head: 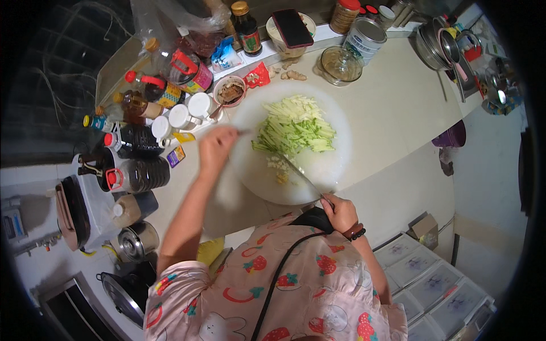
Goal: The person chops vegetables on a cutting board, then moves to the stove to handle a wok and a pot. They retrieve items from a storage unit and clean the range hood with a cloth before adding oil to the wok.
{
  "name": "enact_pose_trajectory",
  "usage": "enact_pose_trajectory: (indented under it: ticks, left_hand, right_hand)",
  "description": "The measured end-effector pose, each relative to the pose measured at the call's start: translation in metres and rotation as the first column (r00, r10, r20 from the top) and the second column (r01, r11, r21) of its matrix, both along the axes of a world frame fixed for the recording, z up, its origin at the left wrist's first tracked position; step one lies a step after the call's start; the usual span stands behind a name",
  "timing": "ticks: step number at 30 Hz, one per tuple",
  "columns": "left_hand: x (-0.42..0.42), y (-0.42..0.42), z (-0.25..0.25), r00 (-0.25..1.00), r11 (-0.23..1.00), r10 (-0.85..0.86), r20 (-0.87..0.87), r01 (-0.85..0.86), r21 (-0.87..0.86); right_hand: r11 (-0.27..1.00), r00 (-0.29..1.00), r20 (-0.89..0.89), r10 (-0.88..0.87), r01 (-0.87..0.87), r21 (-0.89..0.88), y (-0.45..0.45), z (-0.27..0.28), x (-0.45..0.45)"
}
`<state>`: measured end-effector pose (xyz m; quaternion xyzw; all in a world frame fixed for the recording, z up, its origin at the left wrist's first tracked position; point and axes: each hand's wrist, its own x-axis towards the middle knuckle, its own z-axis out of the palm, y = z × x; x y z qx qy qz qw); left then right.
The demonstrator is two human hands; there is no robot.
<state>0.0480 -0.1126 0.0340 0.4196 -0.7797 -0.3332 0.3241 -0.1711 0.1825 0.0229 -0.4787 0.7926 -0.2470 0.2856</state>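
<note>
My right hand [340, 212] grips the handle of a kitchen knife [303, 175], whose blade lies across a round white cutting board [251, 179]. The blade's far part is beside a heap of shredded green vegetable [298, 123]. Chopped pale bits, perhaps garlic [281, 164], and yellowish bits [282, 177] lie near the blade. My left hand [218, 147] is raised near the board's left edge, fingers bent, blurred. Something small and dark shows at its fingertips; I cannot tell what it is or whether the hand holds it.
Left of the board stand white lidded jars [179, 116], sauce and oil bottles [145, 174] and a small bowl of brown paste [230, 91]. Behind are ginger pieces [294, 75], a glass bowl [341, 66], a large can [366, 38] and a phone [292, 28] on a tub [273, 36].
</note>
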Motion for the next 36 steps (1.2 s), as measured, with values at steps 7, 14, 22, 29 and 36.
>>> enact_pose_trajectory:
  ticks: [7, 14, 22, 29, 36]
  left_hand:
    - [0.03, 0.148, -0.108, 0.968, 0.87, 0.251, -0.026, -0.214, 0.443]
    - [0.017, 0.172, -0.127, 0.956, 0.938, 0.29, -0.047, -0.273, 0.215]
    - [0.017, 0.174, -0.132, 0.961, 0.957, 0.266, 0.071, -0.272, 0.099]
    - [0.015, 0.176, -0.127, 0.972, 0.967, 0.229, 0.053, -0.233, 0.101]
    - [0.007, 0.185, -0.132, 0.98, 0.962, 0.191, 0.051, -0.197, 0.187]
  right_hand:
    - [0.971, 0.984, 0.066, 0.168, -0.176, 0.16, -0.019, -0.002, -0.003]
    - [0.915, 0.961, 0.064, 0.269, -0.276, 0.293, -0.029, -0.018, 0.011]
    - [0.895, 0.922, -0.107, 0.371, -0.325, 0.306, -0.033, -0.028, 0.025]
    - [0.873, 0.918, -0.131, 0.374, -0.301, 0.383, -0.039, -0.033, 0.038]
    - [0.849, 0.905, -0.137, 0.403, -0.313, 0.426, -0.04, -0.037, 0.043]
